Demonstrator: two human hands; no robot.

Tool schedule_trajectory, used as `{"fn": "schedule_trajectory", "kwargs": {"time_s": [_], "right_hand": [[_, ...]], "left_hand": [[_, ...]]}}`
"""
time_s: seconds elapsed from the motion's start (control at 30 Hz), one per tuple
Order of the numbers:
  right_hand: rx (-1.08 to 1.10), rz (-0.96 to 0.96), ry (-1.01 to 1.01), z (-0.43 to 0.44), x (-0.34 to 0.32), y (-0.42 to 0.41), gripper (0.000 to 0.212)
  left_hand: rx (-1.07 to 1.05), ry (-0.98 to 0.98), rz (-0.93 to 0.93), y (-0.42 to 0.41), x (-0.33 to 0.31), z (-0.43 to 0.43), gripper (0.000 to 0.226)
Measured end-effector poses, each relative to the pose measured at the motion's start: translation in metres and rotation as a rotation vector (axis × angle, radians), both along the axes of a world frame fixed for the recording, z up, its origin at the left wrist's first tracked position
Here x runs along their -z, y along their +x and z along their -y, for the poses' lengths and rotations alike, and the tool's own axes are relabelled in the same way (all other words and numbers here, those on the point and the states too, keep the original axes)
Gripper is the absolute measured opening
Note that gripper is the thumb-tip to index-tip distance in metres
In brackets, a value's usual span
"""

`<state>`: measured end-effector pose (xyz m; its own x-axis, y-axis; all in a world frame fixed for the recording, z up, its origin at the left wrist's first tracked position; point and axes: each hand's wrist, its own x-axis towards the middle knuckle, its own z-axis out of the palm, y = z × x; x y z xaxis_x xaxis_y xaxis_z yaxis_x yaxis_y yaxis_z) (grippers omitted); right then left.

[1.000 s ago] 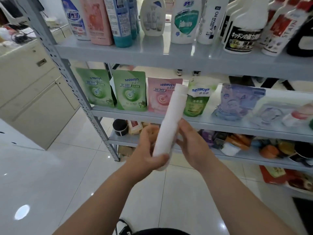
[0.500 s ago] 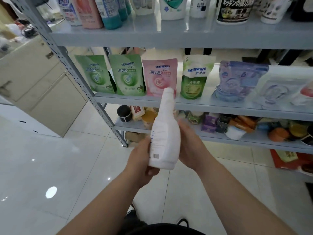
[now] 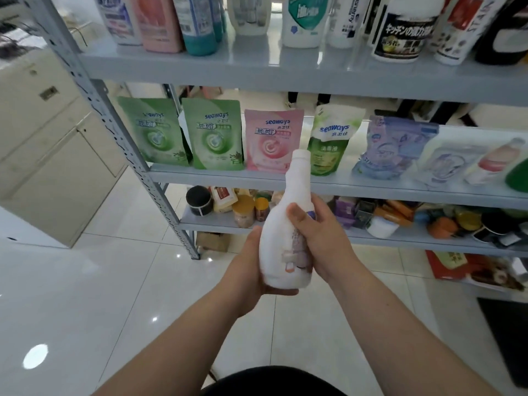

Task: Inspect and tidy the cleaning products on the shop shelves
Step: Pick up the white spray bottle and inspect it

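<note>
Head view: both forearms reach forward from the bottom edge and meet on a white bottle [image 3: 287,224] held upright in front of the shelving, its capped neck pointing up and leaning slightly right. The left hand [image 3: 247,270] cups the base from below and behind, thumb under the bottom edge, its grip closed on the bottle. The right hand [image 3: 323,235] wraps the bottle's right side, thumb pressed across the front above a blurred purple label, its grip closed on the bottle as well.

Behind the hands stands a grey metal shelving unit [image 3: 257,71] with a perforated upright post. The top shelf carries a row of upright bottles, among them a pink bottle [image 3: 157,21] and a white one with a black label [image 3: 403,32]. The middle shelf holds standing refill pouches: two green pouches [image 3: 213,135], a pink pouch [image 3: 271,141], a white-and-green pouch [image 3: 333,138], then pale ones that lean back. The lower shelf is crowded with small jars and boxes, too blurred to name. The floor [image 3: 85,295] is glossy white tile with light reflections. A beige cabinet [image 3: 48,155] stands at the left.
</note>
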<state>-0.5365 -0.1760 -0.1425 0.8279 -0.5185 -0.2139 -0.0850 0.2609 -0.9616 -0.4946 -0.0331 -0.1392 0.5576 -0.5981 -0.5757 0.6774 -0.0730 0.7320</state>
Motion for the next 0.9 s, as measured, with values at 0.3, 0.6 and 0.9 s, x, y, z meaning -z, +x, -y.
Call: {"fn": "schedule_trajectory", "kwargs": {"time_s": [0.3, 0.6, 0.9], "right_hand": [[0.033, -0.015, 0.111, -0.045, -0.013, 0.034, 0.033], [0.019, -0.060, -0.084, -0.102, -0.028, 0.059, 0.037], [-0.138, -0.056, -0.483, -0.151, -0.025, 0.061, 0.043]], "left_hand": [[-0.053, -0.117, -0.207, 0.050, 0.009, -0.047, 0.050], [0.075, -0.209, -0.023, 0.083, 0.017, -0.095, 0.044], [0.051, 0.016, 0.525, 0.114, 0.036, -0.159, 0.073]]}}
